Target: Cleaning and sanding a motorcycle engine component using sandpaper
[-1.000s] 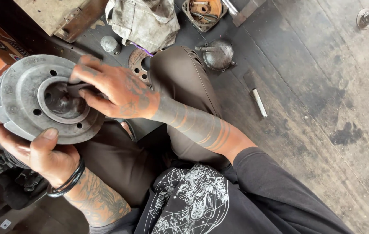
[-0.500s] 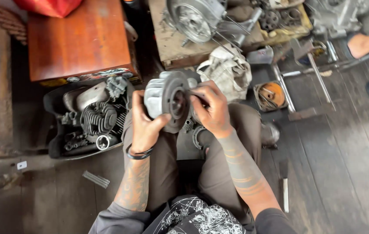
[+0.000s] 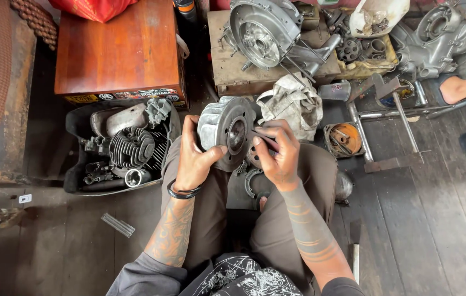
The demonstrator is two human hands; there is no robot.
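My left hand (image 3: 196, 156) grips a round grey metal engine part (image 3: 227, 130) with a central hole and bolt holes, held upright above my lap. My right hand (image 3: 278, 153) is at the part's right side, its fingers pinched on a small dark strip pressed against the hub; what exactly the strip is cannot be told. A curved metal piece (image 3: 250, 182) lies on my lap just below the hands.
A black tub (image 3: 74, 164) with a finned cylinder (image 3: 131, 147) and small parts sits at left, under a wooden box (image 3: 115, 52). Ahead are an engine casing (image 3: 263, 30), a dirty rag (image 3: 293, 101), a small tin of tools (image 3: 343, 138) and a metal stand (image 3: 392, 109). Another person's foot (image 3: 457, 87) is at right.
The view has pulled back from a close look at the round part to the whole floor. Both hands stay on the part, now held upright in front of me.
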